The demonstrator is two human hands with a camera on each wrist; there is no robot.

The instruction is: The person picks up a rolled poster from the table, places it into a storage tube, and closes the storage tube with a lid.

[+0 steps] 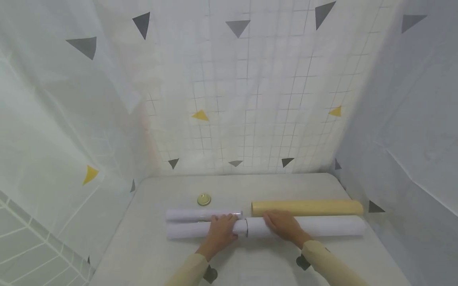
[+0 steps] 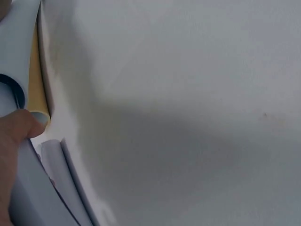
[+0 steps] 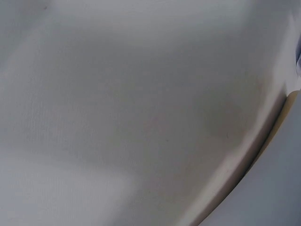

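Note:
My left hand (image 1: 220,231) grips a narrow white roll (image 1: 187,231) near its right end. That end meets the dark-rimmed mouth of a wider white tube (image 1: 330,226), and in the left wrist view the narrow roll (image 2: 35,197) runs into the tube (image 2: 16,47). My right hand (image 1: 284,226) holds the wide tube left of its middle, fingers bent over its top. Both pieces lie in one line across the table. The right wrist view shows part of the wide tube (image 3: 263,193) at its lower right; the right hand is out of that view.
Behind the wide tube lies a yellow tube (image 1: 307,207) with an open left end. A shorter, glossy white roll (image 1: 189,215) lies behind the narrow one. Further back sits a round gold-coloured lid (image 1: 204,199). White sheeting walls (image 1: 243,131) enclose the white table (image 1: 143,254).

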